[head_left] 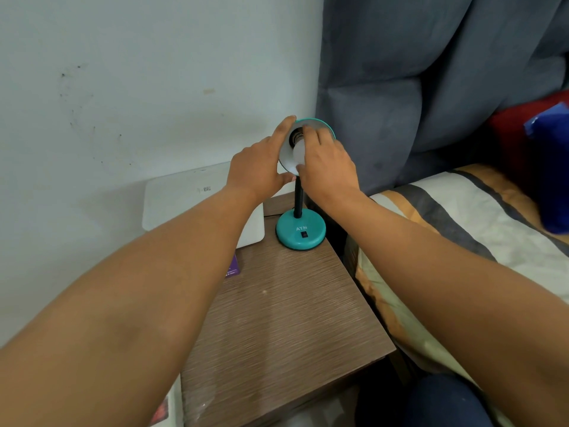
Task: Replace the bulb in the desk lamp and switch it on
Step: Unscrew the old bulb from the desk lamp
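Note:
A teal desk lamp stands at the back of a wooden bedside table, its round base (300, 229) carrying a small black switch (304, 234). A black neck rises to the teal shade (288, 155), which is tilted toward me. My left hand (261, 163) grips the shade's left rim, thumb under it. My right hand (326, 163) is closed around a white bulb (298, 154) that sits at the shade's mouth, its metal screw end by the dark socket (297, 137). Whether the bulb is screwed in is hidden by my fingers.
A white flat box (184, 198) leans against the wall behind the table (277, 318). A small purple card (232, 268) lies near the table's left edge. A bed with a striped cover (462, 229) and grey padded headboard (400, 87) borders the right side.

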